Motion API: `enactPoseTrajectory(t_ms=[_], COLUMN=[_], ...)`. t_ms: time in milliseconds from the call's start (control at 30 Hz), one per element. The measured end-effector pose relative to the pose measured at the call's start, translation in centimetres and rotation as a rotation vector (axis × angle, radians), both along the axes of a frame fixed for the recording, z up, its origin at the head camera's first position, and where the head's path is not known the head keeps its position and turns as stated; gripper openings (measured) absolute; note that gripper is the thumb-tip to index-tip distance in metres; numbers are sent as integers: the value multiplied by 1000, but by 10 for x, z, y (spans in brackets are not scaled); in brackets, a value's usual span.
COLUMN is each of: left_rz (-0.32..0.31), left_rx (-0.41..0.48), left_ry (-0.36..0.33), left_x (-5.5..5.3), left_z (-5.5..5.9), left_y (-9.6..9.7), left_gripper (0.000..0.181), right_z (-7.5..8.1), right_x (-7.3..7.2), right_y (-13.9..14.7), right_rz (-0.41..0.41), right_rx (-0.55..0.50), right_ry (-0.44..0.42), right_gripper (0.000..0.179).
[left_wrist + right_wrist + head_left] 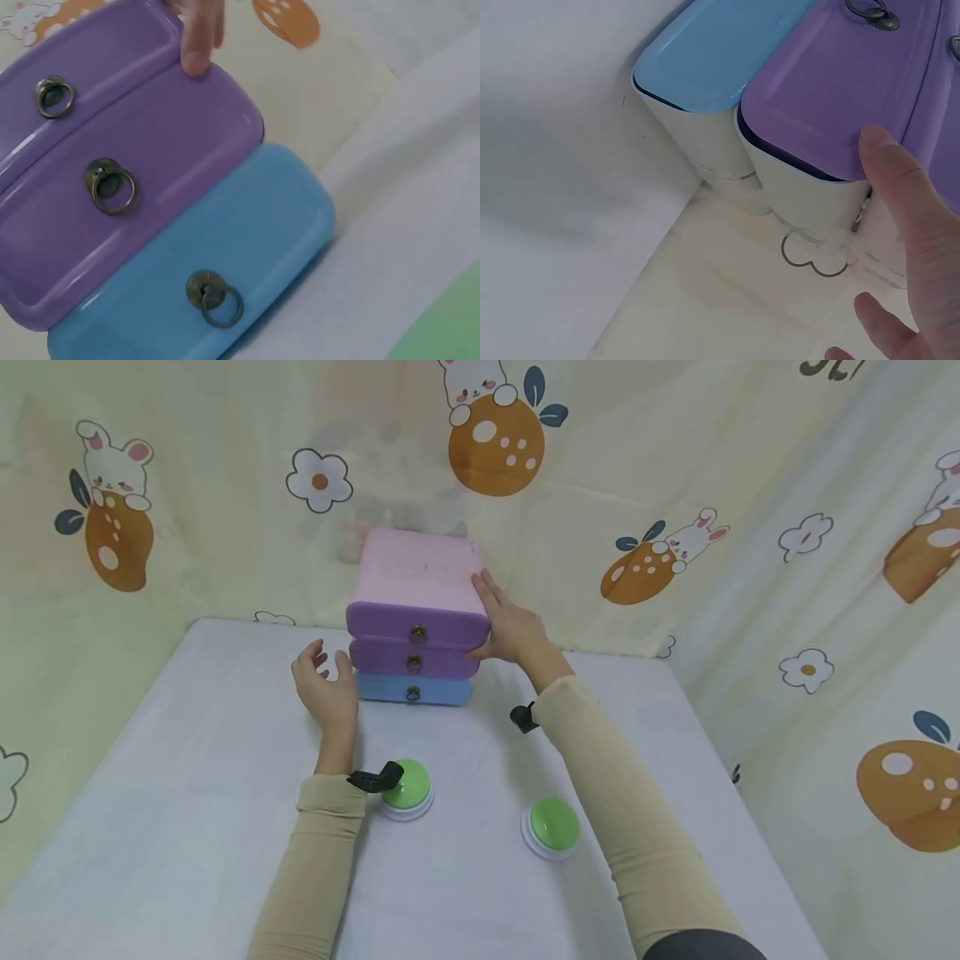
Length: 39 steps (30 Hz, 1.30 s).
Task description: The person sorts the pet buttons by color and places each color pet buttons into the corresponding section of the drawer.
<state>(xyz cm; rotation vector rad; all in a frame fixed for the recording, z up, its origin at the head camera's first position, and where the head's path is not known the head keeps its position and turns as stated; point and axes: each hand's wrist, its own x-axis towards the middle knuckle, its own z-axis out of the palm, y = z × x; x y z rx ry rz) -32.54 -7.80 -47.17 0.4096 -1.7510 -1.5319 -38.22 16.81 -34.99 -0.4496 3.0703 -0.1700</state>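
Note:
A three-tier drawer box has a pink top, two purple fronts and a blue bottom front. Each front carries a bronze ring pull. At its right side, my right hand lays extended fingers along the top tier, while the thumb touches the middle purple front near its edge. My left hand is raised beside the box's left front corner, fingers loosely bent, holding nothing. The left wrist view shows the fronts but not that hand.
Two round green buttons on white bases, a left one and a right one, sit on the white table in front of the box. My left wrist's black strap overlaps the left button. A printed curtain hangs right behind the box.

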Motion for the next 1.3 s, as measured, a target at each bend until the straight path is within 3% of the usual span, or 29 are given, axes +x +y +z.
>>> enactPoseTrajectory(t_ms=[100, 200, 267, 333, 433, 533, 700, 833, 933, 1067, 1133, 1167, 1300], left_rz=[98, 119, 96, 32, -87, -175, -294, -391, -438, -530, -572, -584, -556], left_rx=[236, 610, 876, 1102, 1294, 1353, 1344, 1369, 1335, 1321, 1367, 1386, 1393], left_ry=[21, 16, -13, -86, -226, -315, -388, -432, -483, -531, -524, -519, -504], left_x=[1, 3, 5, 7, 10, 10, 14, 14, -13, -58, -64, -63, -18], left_z=[4, 9, 13, 17, 20, 19, 18, 4, -47, -122, -133, -133, -58], left_y=[-1, -1, -1, 0, 4, 13, 34, 48, 56, 65, 66, 66, 68], left_gripper=[19, 11, 10, 11, 21, 35, 51, 57, 62, 49, 34, 29, 35], right_z=[1, 2, 3, 3, 4, 5, 4, 3, 2, 2, 1, 1, 1], right_x=[0, 0, 0, 0, 0, 1, 1, 1, 1, 2, 2, 2, 3], right_y=[-1, -1, -2, -2, 0, 1, 3, 3, 2, 1, 0, 0, -1], right_rz=[-3, -1, 1, 2, -7, -19, -17, -17, -12, -9, -9, -9, -6], right_rx=[-6, -17, -25, -35, -45, -49, -46, -48, -55, -65, -70, -71, -78], right_ry=[-8, -15, -16, -22, -29, -35, -37, -36, -36, -34, -34, -33, -37], right_gripper=[130, 130, 129, 129, 129, 130, 129, 130, 130, 130, 130, 130, 129])
